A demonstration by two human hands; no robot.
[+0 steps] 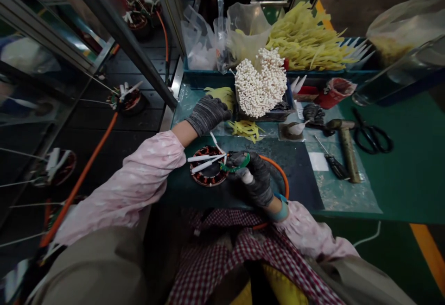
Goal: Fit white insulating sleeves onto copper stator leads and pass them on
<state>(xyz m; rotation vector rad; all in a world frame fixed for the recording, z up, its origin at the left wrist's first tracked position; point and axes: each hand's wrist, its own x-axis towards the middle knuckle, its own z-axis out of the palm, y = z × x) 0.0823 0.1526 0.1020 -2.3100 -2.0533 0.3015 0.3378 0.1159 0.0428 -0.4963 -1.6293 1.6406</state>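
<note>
My left hand [208,114], in a grey knit glove, is at a small pile of pale yellow strips [222,94]. Its fingers are curled together, and their tips are hidden. A round stator [210,182] with copper windings lies on the dark mat below it. White sleeved leads [207,162] cross the stator's top. My right hand [256,177], also gloved, with white wrapping on its thumb, is closed around the leads beside the stator. A green wire or strip [239,163] shows at its fingers. An orange cable [283,175] loops round behind that hand.
Behind my hands stand a bundle of thin white tubes [260,85] and a heap of yellow strips [302,41]. To the right lie a hammer [348,149], a screwdriver [335,163] and black scissors [373,138]. More stators [134,103] sit along the left line.
</note>
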